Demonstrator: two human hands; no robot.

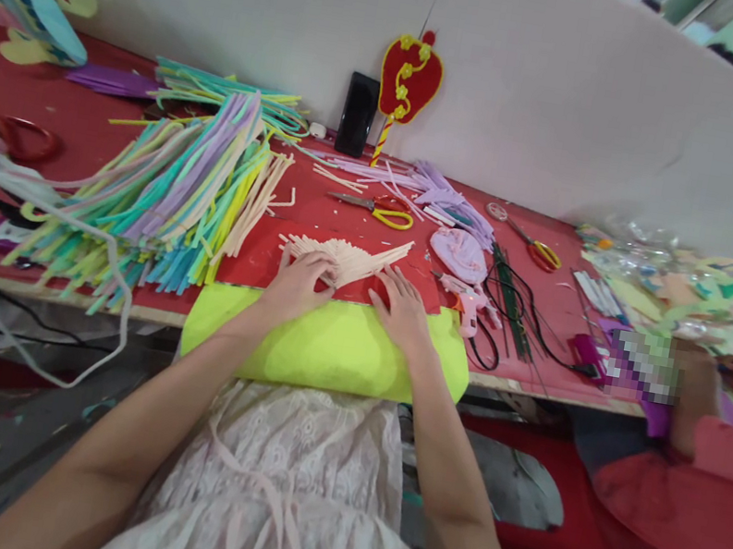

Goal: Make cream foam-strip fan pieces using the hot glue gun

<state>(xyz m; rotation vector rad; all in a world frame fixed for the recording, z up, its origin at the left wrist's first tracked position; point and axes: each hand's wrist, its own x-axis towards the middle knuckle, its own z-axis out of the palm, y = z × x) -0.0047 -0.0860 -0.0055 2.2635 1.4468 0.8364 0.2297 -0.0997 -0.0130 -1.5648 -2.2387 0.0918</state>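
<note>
A fan-shaped bundle of cream pipe cleaners (355,263) lies on a red sheet (266,239) in front of me. My left hand (298,286) rests on the left part of the bundle, its fingers bent loosely over the strips with a gap at the thumb. On the right, my right hand (405,309) has its fingers spread, the tips by the lower right edge of the bundle. Both wrists lie across a bright yellow-green padded roll (326,347) at the table's front edge. Neither hand visibly grips anything.
Many coloured pipe cleaners (184,188) are heaped at left. Yellow-handled scissors (377,209), a pink glue gun (470,306) and lilac pipe cleaners (446,199) lie beyond and right. A phone (358,114) leans on the wall beside a red fan ornament (409,80). Another person's arm (694,395) is at right.
</note>
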